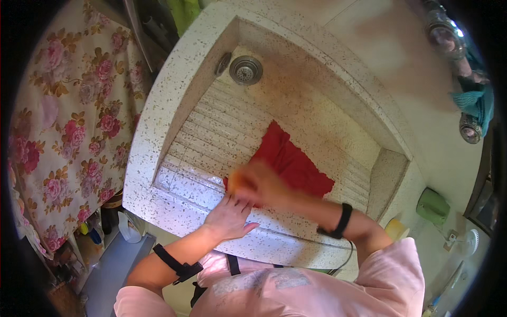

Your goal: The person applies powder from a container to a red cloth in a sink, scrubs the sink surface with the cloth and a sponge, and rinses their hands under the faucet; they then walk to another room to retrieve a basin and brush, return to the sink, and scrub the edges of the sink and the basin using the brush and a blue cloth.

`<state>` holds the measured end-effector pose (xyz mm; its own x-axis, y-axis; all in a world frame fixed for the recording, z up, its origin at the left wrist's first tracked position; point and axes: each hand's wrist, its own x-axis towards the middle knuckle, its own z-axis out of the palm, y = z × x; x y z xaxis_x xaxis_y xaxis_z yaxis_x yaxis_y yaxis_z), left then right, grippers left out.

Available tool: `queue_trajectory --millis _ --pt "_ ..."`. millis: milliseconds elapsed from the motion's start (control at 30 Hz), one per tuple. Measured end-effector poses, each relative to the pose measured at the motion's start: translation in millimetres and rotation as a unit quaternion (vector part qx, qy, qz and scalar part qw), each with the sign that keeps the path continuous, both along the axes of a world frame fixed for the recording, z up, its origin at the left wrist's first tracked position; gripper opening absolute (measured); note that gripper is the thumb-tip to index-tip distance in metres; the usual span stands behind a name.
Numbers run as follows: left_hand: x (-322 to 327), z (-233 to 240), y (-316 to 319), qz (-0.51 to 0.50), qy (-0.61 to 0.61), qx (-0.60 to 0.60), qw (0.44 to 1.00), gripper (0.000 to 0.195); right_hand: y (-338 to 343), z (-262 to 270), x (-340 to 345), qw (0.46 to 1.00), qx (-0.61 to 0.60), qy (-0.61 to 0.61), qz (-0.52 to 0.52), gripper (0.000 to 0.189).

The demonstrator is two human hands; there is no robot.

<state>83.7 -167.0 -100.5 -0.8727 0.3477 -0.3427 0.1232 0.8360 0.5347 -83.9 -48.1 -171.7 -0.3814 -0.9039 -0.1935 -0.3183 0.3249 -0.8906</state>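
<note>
A red cloth with a wavy edge lies spread over the ridged washboard slope of a speckled terrazzo laundry sink. My right hand, blurred by motion, is over the cloth's near left part. In its fingers is an orange object, too blurred to name surely. Just below it, my left hand rests palm down at the sink's near ledge, by the near edge of the cloth. Its fingertips are partly hidden behind the right hand, so its grip on the cloth is unclear.
A metal drain strainer sits in the sink's far left floor, beside a round metal fitting on the wall. Floral fabric hangs at left. At right are a green container, a white-bristled brush and a teal cloth.
</note>
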Motion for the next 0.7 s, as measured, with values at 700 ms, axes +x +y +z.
queue_trajectory --millis 700 --pt "-5.2 -12.0 9.4 -0.009 0.044 -0.022 0.999 0.07 9.1 -75.3 -74.6 0.965 0.102 0.16 -0.18 0.025"
